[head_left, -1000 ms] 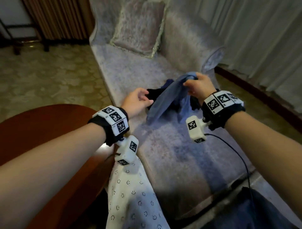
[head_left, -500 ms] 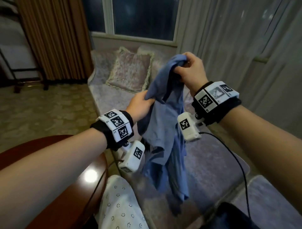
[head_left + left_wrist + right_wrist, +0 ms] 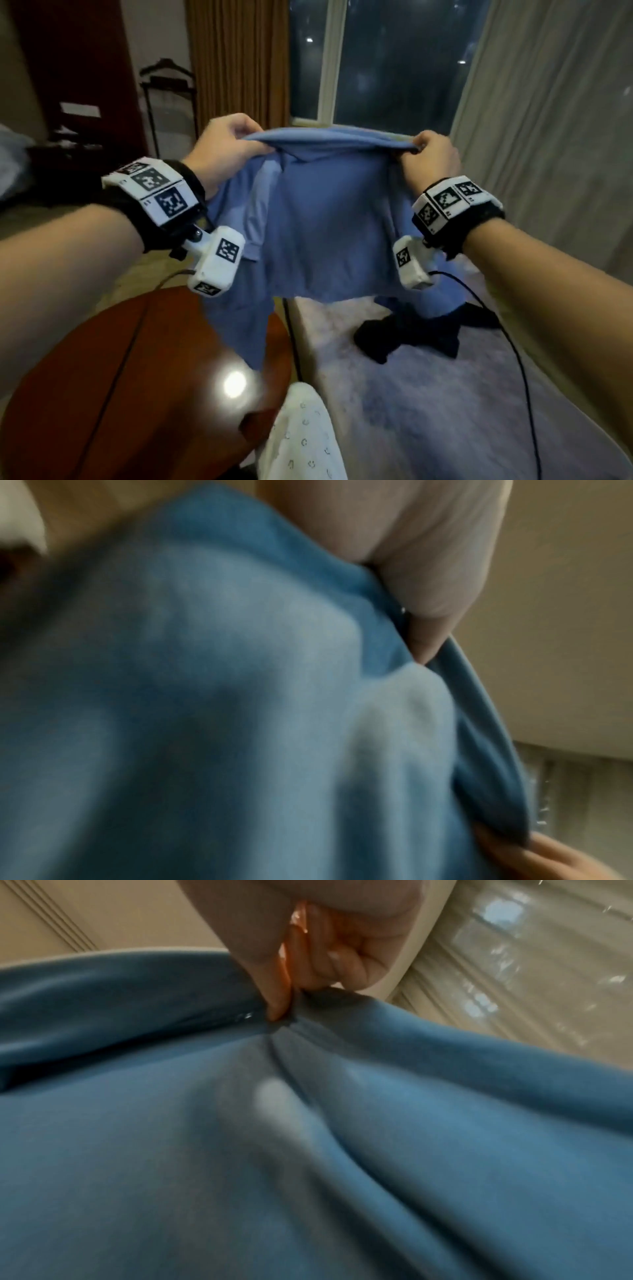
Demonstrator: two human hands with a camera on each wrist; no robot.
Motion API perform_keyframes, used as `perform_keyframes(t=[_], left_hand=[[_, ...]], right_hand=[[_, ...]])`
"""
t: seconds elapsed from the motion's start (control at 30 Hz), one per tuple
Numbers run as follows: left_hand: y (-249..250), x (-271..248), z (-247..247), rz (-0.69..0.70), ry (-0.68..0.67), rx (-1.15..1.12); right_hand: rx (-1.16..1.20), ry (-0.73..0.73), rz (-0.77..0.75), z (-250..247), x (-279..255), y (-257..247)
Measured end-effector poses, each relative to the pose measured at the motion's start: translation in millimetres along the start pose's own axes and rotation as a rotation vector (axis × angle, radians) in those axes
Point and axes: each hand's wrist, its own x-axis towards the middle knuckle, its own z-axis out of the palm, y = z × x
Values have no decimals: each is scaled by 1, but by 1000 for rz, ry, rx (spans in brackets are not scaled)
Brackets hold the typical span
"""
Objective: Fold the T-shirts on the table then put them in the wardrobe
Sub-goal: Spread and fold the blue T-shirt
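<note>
Setting: furnished bedroom or hotel-type room, domestic; upholstered pale chaise (image 3: 428, 394) under a dark window (image 3: 394, 61) with white frame; sheer curtain (image 3: 548, 120) at right, heavier brown drape (image 3: 236, 58) at left; round polished wooden table (image 3: 113, 383) in the foreground; dark valet stand (image 3: 168, 92) against the far wall; loose clothing lies on the chaise; patterned carpet just visible behind the table; lighting dim, indoor.

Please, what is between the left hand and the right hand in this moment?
In the head view, the top edge of the blue T-shirt stretches between the left hand and the right hand; each grips one end.
</note>
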Motion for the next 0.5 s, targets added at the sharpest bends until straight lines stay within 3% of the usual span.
perform_keyframes(t=[0.1,0.23,0.37,0.5], left_hand=[[-14,-9,-55,-75,40,133],[-40,-39,-121,-359,-24,118],[-62,-76,-165,-567,-144,-4],[-85,-97,-190,-624,-142,-6]], right_hand=[[43,-144,-94,41,-6,-31],[203,-220,-267,102,-16,-70],[573,-361,-262,151,-32,-97],[612,-476,-257,197,-44,-114]])
